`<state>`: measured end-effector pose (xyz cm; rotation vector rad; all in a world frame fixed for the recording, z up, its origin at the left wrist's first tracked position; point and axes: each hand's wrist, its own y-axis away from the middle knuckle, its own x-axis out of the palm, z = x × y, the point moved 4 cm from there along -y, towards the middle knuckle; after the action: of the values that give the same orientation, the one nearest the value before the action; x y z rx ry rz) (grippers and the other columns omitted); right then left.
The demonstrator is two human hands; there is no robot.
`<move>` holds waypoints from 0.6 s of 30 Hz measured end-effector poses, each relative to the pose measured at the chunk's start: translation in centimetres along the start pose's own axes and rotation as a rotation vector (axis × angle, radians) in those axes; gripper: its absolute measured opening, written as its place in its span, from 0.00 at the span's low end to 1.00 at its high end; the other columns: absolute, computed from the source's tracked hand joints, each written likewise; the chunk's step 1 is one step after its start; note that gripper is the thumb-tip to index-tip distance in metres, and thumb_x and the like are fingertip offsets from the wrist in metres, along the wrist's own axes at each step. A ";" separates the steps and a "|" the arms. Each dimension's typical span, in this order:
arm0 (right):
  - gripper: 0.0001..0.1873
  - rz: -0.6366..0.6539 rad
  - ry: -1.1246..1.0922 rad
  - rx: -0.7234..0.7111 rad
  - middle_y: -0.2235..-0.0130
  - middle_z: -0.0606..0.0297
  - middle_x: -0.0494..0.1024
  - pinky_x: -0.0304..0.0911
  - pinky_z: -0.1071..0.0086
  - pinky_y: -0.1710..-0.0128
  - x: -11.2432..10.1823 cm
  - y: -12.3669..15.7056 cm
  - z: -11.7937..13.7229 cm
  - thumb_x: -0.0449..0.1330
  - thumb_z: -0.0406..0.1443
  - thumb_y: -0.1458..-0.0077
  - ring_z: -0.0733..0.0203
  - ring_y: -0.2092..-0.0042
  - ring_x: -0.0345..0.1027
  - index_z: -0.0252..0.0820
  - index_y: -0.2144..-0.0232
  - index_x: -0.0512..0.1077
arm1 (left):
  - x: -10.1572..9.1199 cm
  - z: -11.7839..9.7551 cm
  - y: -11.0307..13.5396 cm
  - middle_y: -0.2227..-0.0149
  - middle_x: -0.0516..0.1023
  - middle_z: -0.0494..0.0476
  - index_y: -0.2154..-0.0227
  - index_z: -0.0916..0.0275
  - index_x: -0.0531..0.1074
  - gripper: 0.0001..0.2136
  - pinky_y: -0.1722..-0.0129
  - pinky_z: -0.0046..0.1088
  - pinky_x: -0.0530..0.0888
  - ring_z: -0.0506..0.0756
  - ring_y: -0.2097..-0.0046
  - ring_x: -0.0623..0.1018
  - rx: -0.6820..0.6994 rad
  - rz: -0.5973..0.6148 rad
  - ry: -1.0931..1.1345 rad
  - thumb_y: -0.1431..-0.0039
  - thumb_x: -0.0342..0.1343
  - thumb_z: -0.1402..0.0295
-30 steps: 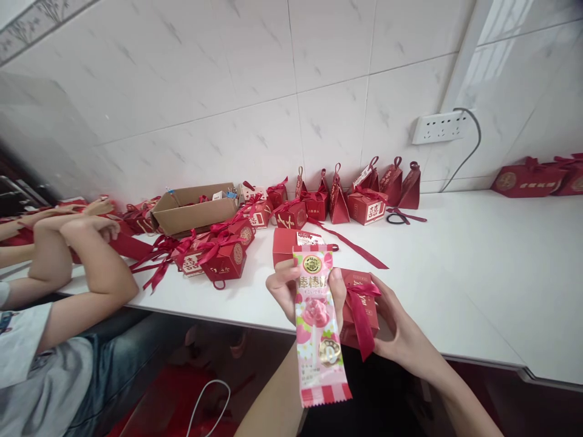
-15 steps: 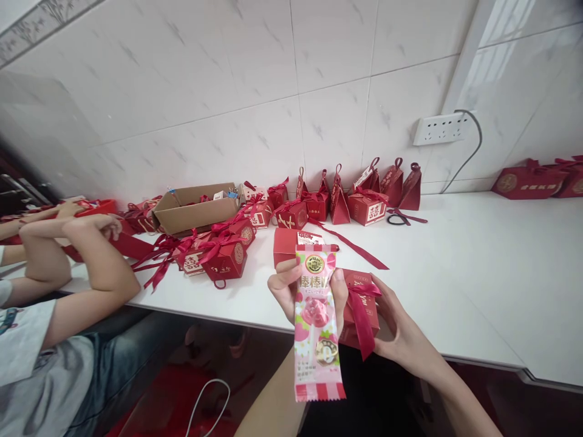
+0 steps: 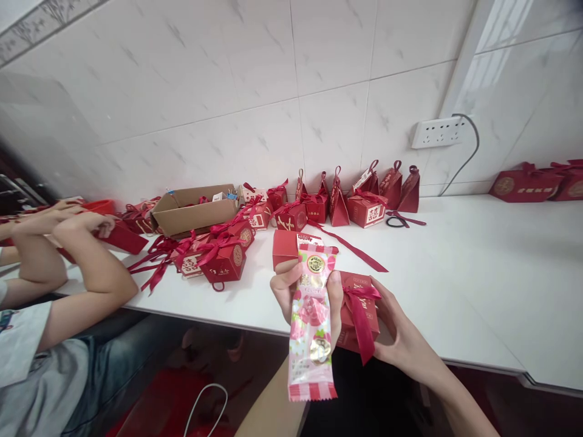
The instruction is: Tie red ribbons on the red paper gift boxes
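Pinched between the fingers and thumb of my left hand (image 3: 334, 297) is a pink wrapped lollipop (image 3: 314, 321), its striped lower end hanging toward me. My right hand (image 3: 396, 328) grips the right side of a red gift box (image 3: 359, 297) tied with a dark red ribbon, at the front edge of the table. Part of that box is hidden behind my left hand and the wrapper. Just beyond, another red box (image 3: 285, 244) with a white panel lies on the table, partly covered by my left fingers and the lollipop.
Ribboned red boxes (image 3: 223, 261) cluster left of my hands, before an open cardboard box (image 3: 195, 209). Triangular red boxes (image 3: 338, 203) stand along the wall, scissors (image 3: 398, 221) to their right. At far left, another person's arm (image 3: 93, 261) rests on the white table (image 3: 455, 273).
The lollipop's lower end has swung slightly left and its wrapper tilts differently. My right hand keeps its hold on the gift box, almost unmoved.
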<state>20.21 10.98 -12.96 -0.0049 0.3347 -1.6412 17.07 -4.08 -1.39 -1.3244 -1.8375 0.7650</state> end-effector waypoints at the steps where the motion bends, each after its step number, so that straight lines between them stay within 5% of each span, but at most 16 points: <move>1: 0.50 0.000 -0.004 -0.002 0.34 0.55 0.47 0.61 0.53 0.43 0.1 0.0 0.0 0.66 0.46 0.53 0.45 0.37 0.54 0.55 0.36 0.41 | 0.0 0.0 0.0 0.61 0.64 0.51 0.59 0.56 0.59 0.15 0.68 0.21 0.74 0.47 0.65 0.74 -0.003 0.011 -0.007 0.45 0.58 0.74; 5: 0.48 -0.008 -0.060 -0.004 0.34 0.57 0.48 0.60 0.52 0.43 0.0 -0.4 -0.7 0.65 0.46 0.52 0.47 0.38 0.54 0.57 0.36 0.43 | 0.5 0.4 0.0 0.59 0.66 0.55 0.59 0.56 0.61 0.15 0.65 0.26 0.76 0.51 0.61 0.76 -0.106 0.111 -0.005 0.45 0.60 0.68; 9: 0.41 -0.197 -0.002 -0.012 0.37 0.56 0.58 0.61 0.50 0.45 -2.0 -0.4 -0.5 0.64 0.50 0.52 0.46 0.38 0.54 0.53 0.40 0.54 | 1.4 1.0 0.4 0.57 0.71 0.58 0.56 0.55 0.65 0.16 0.60 0.32 0.77 0.55 0.56 0.76 -0.196 0.285 0.061 0.46 0.61 0.61; 13: 0.23 -0.422 -0.001 -0.106 0.50 0.58 0.72 0.67 0.60 0.55 -4.4 0.6 3.6 0.52 0.53 0.43 0.51 0.50 0.68 0.49 0.53 0.70 | 2.6 1.4 1.0 0.58 0.72 0.57 0.55 0.55 0.66 0.18 0.60 0.34 0.77 0.57 0.56 0.76 -0.131 0.438 0.055 0.48 0.62 0.61; 18: 0.18 -0.277 -0.228 -0.080 0.73 0.65 0.73 0.65 0.72 0.73 -5.0 0.1 8.2 0.63 0.50 0.50 0.65 0.73 0.66 0.42 0.69 0.72 | 5.3 0.3 2.6 0.60 0.74 0.55 0.51 0.50 0.65 0.23 0.61 0.37 0.77 0.57 0.60 0.77 0.111 0.761 0.083 0.50 0.64 0.64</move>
<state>22.52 14.12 -4.16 -0.3084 0.2309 -1.8782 17.13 1.70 -2.50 -1.9647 -1.1764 1.1477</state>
